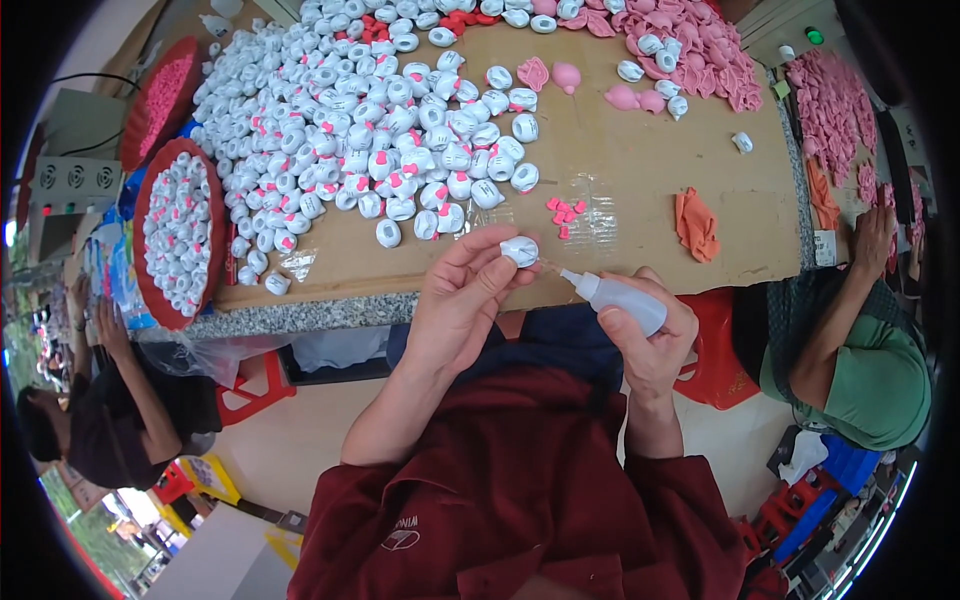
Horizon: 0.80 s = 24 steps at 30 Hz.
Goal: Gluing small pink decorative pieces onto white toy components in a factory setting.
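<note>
My left hand (462, 300) pinches a small white toy head (520, 251) between thumb and fingers, just over the table's near edge. In my right hand (655, 335) is a translucent squeeze bottle (628, 303), tilted with its thin nozzle pointing left at the toy head. The nozzle tip comes close to the piece; whether it touches I cannot tell. A few small bright pink pieces (566, 212) lie on the cardboard beyond my hands. Further off to the left spreads a large heap of white toy heads (330, 130), some with pink bows.
A red basket (215, 240) of white heads stands at left, with another red basket (133, 140) of pink pieces behind. Pink soft parts (690, 50) pile at the far right. An orange cloth (696, 225) lies on the cardboard (750, 215). People sit at both sides.
</note>
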Tool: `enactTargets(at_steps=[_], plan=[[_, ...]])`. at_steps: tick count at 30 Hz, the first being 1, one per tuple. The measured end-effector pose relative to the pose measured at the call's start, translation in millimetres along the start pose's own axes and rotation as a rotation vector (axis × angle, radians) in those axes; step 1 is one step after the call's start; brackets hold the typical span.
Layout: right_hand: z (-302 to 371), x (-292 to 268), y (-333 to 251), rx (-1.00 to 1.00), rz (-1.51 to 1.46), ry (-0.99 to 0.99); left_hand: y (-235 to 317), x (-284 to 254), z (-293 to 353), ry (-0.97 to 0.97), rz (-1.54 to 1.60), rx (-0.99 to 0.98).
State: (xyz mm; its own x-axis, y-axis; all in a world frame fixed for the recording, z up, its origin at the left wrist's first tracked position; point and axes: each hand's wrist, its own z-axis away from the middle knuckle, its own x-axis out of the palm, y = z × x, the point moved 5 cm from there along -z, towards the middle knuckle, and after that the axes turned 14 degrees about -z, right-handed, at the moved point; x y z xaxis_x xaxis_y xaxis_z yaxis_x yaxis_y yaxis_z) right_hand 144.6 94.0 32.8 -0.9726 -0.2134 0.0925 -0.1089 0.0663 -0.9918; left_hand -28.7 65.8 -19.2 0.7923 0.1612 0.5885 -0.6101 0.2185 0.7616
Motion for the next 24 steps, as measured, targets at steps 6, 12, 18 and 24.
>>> enactTargets(at_steps=[6, 12, 18, 24], plan=[[1.1, -5.8, 2.6, -0.004, -0.035, -0.008, 0.9, -0.1, -0.2, 0.035, 0.017, 0.02], [0.9, -5.1, 3.2, -0.015, -0.014, 0.001, 2.2, 0.9, -0.5, 0.032, 0.017, 0.008], [-0.9, -2.3, 3.7, -0.018, -0.017, -0.016, -0.7, 0.1, -0.9, 0.022, -0.016, -0.001], [0.4, -4.8, 2.8, -0.005, 0.001, 0.003, 1.2, 1.8, -0.7, 0.031, 0.036, -0.004]])
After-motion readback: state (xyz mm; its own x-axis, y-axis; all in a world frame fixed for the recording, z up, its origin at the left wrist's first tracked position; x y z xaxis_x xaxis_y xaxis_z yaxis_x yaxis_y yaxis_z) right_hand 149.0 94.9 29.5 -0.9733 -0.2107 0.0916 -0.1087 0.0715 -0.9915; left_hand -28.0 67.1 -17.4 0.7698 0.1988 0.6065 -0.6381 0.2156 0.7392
